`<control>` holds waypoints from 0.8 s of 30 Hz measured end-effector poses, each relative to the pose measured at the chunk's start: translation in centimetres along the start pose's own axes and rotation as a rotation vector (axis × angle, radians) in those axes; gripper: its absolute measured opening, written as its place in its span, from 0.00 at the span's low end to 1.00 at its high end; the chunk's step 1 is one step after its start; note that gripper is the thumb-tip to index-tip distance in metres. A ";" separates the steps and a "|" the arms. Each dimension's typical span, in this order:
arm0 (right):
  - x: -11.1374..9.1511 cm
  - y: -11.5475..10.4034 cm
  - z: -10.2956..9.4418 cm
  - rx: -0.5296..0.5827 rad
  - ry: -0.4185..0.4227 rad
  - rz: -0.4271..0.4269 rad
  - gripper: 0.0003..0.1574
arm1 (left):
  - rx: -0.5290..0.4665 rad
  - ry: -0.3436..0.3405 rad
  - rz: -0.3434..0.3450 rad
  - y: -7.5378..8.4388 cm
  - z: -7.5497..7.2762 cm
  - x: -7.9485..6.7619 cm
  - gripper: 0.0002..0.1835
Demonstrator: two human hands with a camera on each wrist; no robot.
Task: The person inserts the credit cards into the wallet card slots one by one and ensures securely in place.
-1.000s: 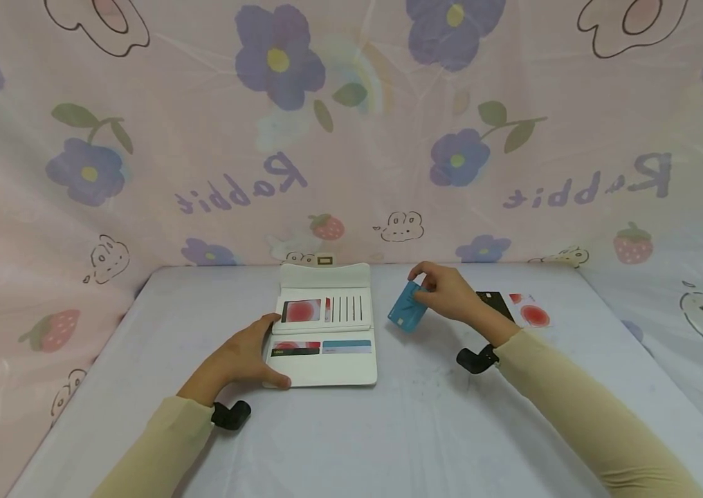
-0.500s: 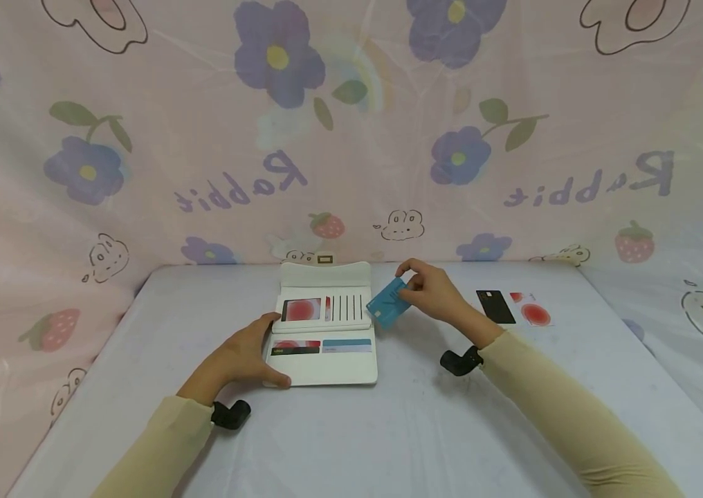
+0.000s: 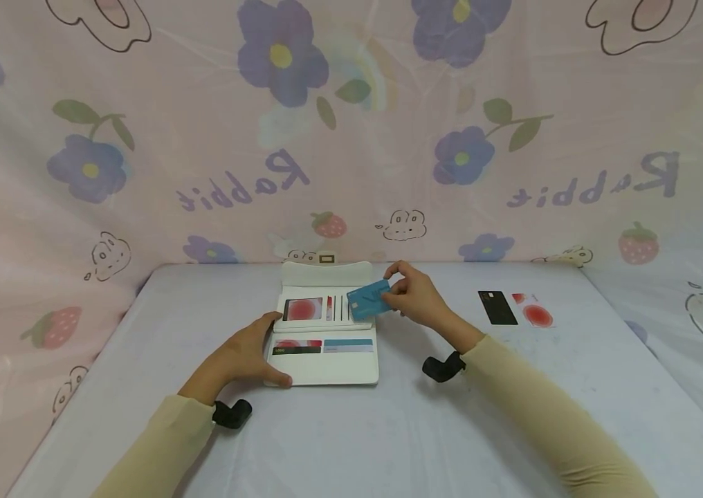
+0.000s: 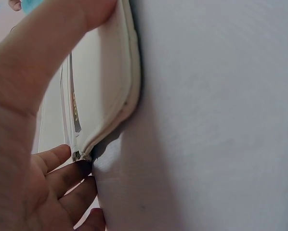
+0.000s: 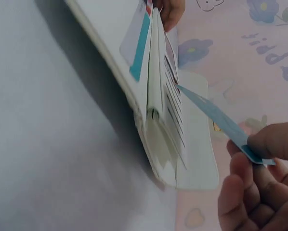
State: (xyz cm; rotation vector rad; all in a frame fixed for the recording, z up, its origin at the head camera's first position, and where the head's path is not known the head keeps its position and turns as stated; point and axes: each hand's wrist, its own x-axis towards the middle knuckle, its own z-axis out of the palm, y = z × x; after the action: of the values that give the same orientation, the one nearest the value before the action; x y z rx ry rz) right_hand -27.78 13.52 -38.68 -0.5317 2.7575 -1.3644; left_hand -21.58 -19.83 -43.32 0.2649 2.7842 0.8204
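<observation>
A white wallet (image 3: 326, 370) lies unfolded on the table, with several cards in its slots. My left hand (image 3: 245, 353) holds its left side, thumb at the near edge and fingers along the side; the left wrist view shows these fingers (image 4: 67, 180) at the wallet's corner. My right hand (image 3: 416, 297) pinches a blue bank card (image 3: 367, 299) between thumb and fingers. The card is tilted above the right part of the wallet's upper panel, over the row of narrow slots. In the right wrist view, the card's far end (image 5: 197, 100) appears at these slots (image 5: 174, 108); contact is unclear.
A black card (image 3: 497, 308) and a white card with red circles (image 3: 535, 312) lie side by side on the table at the right. A patterned cloth (image 3: 351, 138) hangs behind the table (image 3: 339, 443).
My right hand has carried the blue bank card leftward from beside the wallet to above its upper panel, turning it nearer level. The left hand has stayed at the wallet's left side.
</observation>
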 end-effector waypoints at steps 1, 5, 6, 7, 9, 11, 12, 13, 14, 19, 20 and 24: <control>0.1 0.0 0.2 0.012 0.000 0.002 0.19 | 0.003 0.001 0.000 0.0 0.0 0.0 0.69; 0.3 -0.2 1.1 0.038 0.012 0.009 0.18 | 0.007 0.005 0.002 -0.2 0.1 0.1 0.69; 0.4 -0.2 1.3 0.044 0.015 0.011 0.18 | 0.006 0.006 0.003 -0.2 0.1 0.2 0.69; 0.4 -0.3 1.5 0.048 0.019 0.016 0.18 | 0.006 0.006 0.003 -0.2 0.1 0.2 0.69; 0.5 -0.4 1.8 0.052 0.024 0.023 0.18 | 0.007 0.005 0.005 -0.2 0.1 0.2 0.68; 0.6 -0.5 2.0 0.052 0.027 0.030 0.18 | 0.008 0.004 0.008 -0.2 0.1 0.2 0.68; 0.6 -0.6 2.1 0.055 0.028 0.037 0.18 | 0.009 0.002 0.009 -0.2 0.1 0.2 0.68; 0.6 -0.5 2.2 0.057 0.028 0.044 0.18 | 0.011 0.002 0.008 -0.2 0.1 0.2 0.68; 0.7 -0.5 2.3 0.060 0.029 0.049 0.19 | 0.011 0.001 0.008 -0.2 0.0 0.2 0.68; 0.7 -0.4 2.7 0.090 0.031 0.084 0.20 | 0.015 0.000 0.010 -0.2 0.0 0.1 0.68; 0.8 -0.4 2.8 0.094 0.031 0.090 0.20 | 0.014 0.001 0.011 -0.2 0.0 0.1 0.68; 0.8 -0.4 3.1 0.112 0.025 0.116 0.21 | 0.014 0.001 0.010 -0.2 0.1 0.2 0.68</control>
State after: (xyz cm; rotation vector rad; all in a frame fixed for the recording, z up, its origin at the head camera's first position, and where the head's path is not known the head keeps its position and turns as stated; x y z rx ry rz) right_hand -27.93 10.60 -40.18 -0.3454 2.6634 -1.4971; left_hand -21.73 -19.94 -43.51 0.2812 2.7931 0.8037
